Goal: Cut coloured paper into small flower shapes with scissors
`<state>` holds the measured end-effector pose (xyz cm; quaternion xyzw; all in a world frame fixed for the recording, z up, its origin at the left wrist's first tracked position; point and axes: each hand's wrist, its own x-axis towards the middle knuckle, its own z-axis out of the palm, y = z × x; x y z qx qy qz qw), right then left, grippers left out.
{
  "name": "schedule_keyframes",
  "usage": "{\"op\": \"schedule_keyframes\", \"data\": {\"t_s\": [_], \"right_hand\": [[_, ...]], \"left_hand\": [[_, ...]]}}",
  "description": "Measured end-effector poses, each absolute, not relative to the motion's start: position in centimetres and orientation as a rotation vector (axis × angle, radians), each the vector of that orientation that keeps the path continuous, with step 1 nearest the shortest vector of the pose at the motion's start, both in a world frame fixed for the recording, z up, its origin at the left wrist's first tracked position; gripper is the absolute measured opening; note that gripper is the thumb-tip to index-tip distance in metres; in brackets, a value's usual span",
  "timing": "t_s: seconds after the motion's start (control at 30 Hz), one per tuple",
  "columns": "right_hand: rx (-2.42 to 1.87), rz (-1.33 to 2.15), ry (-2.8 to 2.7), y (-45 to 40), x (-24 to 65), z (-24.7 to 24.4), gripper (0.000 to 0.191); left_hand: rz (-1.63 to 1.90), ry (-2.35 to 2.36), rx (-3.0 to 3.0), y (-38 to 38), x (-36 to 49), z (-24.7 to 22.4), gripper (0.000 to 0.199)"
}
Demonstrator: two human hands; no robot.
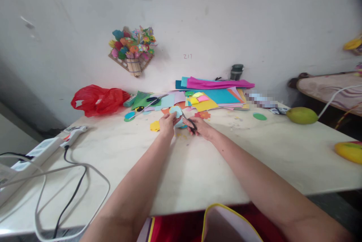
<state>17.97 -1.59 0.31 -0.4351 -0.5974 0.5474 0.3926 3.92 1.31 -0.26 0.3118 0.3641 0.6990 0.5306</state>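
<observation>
My left hand [167, 123] pinches a piece of light blue paper [175, 111] above the middle of the table. My right hand [200, 128] grips black-handled scissors [192, 125], their blades pointing up and left at the paper's edge. Whether the blades are cutting into it is too small to tell. A yellow paper flower [154, 126] lies left of my left hand. An orange-red paper flower [202, 115] lies just behind my right hand. More light blue paper shows under the hands, partly hidden.
Coloured sheets [223, 97] are stacked along the wall, beside a second pair of scissors [153, 100]. A red plastic bag [97, 100] sits at the back left. Power strips [42, 153] with loose cables lie left; a green mango [302, 115] and a yellow one [349, 152] lie right.
</observation>
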Motion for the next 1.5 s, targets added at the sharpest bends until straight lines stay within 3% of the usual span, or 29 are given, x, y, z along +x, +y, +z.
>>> {"op": "schedule_keyframes", "data": {"t_s": [1.1, 1.5], "right_hand": [[-1.042, 1.391, -1.559, -1.1, 18.6, -0.2, 0.036], [-1.062, 1.453, -1.481, -2.3, 18.3, 1.4, 0.025]], "left_hand": [[1.635, 0.780, 0.772, 1.5, 3.3, -0.2, 0.013], [1.626, 0.782, 0.792, 1.6, 3.0, -0.2, 0.015]]}}
